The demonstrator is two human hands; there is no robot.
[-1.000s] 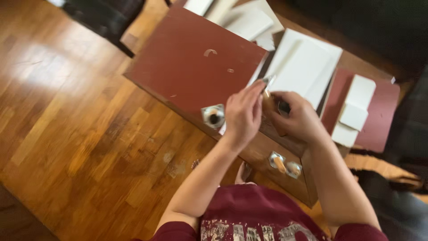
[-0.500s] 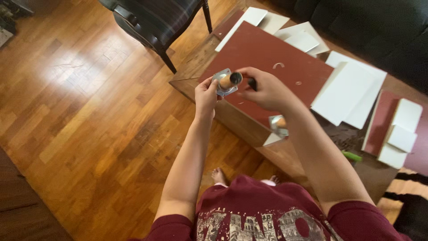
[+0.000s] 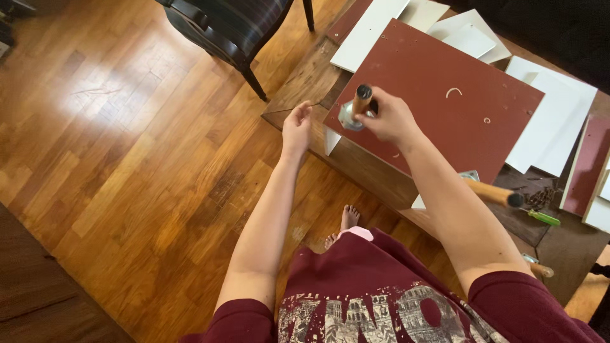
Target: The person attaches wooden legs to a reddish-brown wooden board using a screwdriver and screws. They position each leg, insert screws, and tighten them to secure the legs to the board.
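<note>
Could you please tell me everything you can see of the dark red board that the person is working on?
The dark red board is a flat, square-cornered panel, seemingly laminated wood with a matte face. It lies flat on a brown wooden table, its near corner jutting past the table edge, and it overlaps white panels. Small holes and a pale curved mark show on its face. At its near corner, the right hand holds a wooden leg with a metal mount; the left hand hovers beside, apart.

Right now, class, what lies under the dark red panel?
The dark red panel rests on a wooden table, overlapping white boards. A white piece shows below its corner. Anything else beneath is covered.
</note>
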